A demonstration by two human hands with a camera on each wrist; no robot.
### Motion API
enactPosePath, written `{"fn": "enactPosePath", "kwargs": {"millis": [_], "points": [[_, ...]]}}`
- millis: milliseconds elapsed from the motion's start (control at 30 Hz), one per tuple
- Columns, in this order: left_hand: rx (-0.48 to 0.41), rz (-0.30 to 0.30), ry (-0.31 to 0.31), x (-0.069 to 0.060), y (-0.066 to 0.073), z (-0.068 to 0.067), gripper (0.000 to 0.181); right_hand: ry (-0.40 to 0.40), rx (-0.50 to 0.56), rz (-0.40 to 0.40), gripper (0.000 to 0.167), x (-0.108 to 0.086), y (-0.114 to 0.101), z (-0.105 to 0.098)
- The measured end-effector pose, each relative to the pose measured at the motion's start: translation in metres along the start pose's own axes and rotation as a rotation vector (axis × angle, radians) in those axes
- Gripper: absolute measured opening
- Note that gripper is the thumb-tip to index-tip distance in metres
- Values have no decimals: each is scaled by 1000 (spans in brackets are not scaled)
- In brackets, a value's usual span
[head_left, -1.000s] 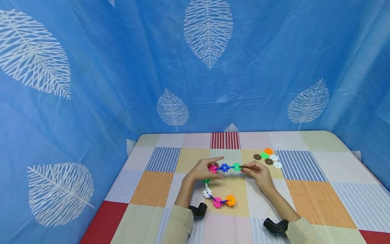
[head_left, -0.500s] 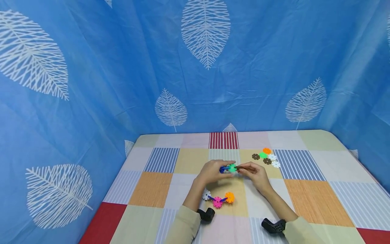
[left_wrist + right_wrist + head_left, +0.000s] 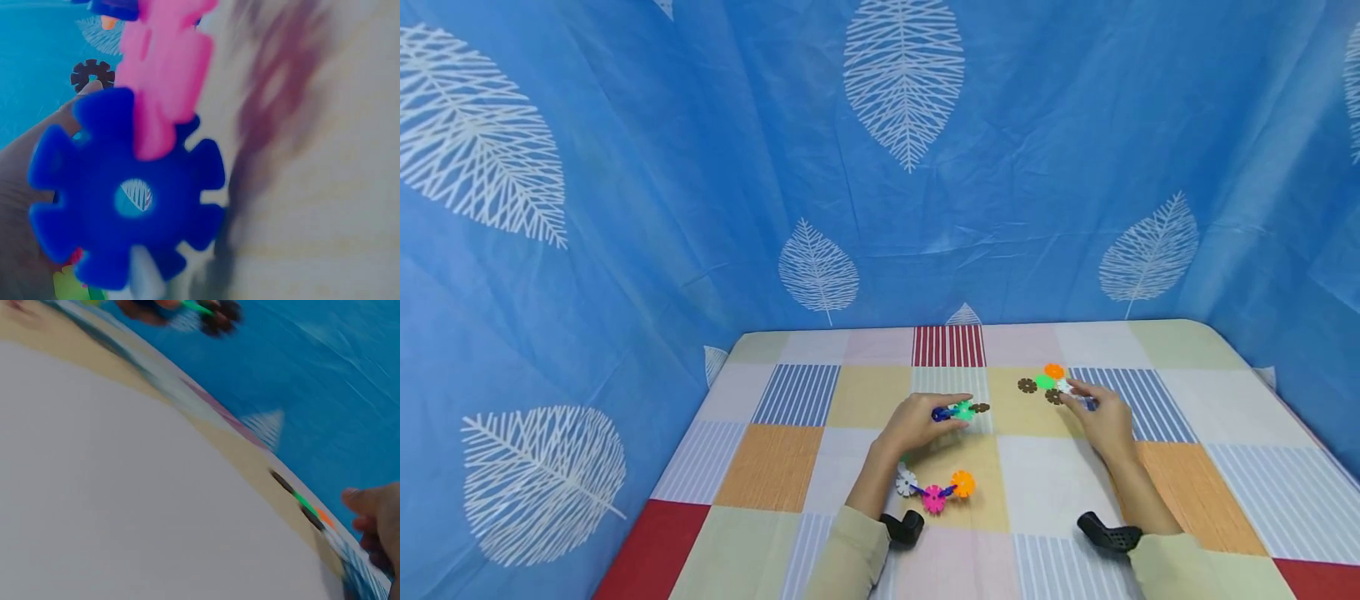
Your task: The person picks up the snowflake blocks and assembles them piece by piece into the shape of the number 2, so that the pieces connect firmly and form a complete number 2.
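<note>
My left hand [image 3: 916,423] holds a chain of notched plastic snowflake discs by its upper stretch. Past its fingertips show a blue disc, a green disc [image 3: 963,410] and a brown disc [image 3: 981,408] at the end. The chain's lower part hangs below the wrist: a white disc [image 3: 906,482], a pink disc [image 3: 934,499] and an orange disc [image 3: 963,483]. A blue disc [image 3: 94,194] slotted to a pink disc [image 3: 169,75] fills the left wrist view. My right hand [image 3: 1107,423] reaches over loose discs, thumb and forefinger apart around a white disc [image 3: 1064,386], which is partly hidden.
Beside the right fingertips lie a loose orange disc [image 3: 1054,371], a green disc [image 3: 1045,382] and two brown discs, one at the left [image 3: 1027,386]. A patchwork cloth [image 3: 1045,475] covers the table. Blue leaf-print curtain [image 3: 1000,208] stands behind it.
My right hand has let go of the brown disc, now on the chain's end, and moved right to the loose discs. The left hand has shifted along the chain towards that end.
</note>
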State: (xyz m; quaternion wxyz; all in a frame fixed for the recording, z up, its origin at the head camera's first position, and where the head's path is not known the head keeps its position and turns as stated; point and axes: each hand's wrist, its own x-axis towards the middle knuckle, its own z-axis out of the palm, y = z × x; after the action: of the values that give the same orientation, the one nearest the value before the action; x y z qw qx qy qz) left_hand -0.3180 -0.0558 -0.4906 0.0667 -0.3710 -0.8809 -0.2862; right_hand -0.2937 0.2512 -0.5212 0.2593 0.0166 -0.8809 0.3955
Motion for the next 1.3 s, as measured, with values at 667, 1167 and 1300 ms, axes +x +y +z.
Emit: {"fn": "enactPosePath", "kwargs": {"millis": [667,1167,1300], "points": [[-7,-13,-33,0,1,-1,44,-25,142,155,28,3,7,-17],[-7,-22,-34,2,4,-6,44,-452,709,194,38,-2,-61,27],[5,-16,-34,1,4,-7,44,-483,749,195,36,-6,-61,33]]}}
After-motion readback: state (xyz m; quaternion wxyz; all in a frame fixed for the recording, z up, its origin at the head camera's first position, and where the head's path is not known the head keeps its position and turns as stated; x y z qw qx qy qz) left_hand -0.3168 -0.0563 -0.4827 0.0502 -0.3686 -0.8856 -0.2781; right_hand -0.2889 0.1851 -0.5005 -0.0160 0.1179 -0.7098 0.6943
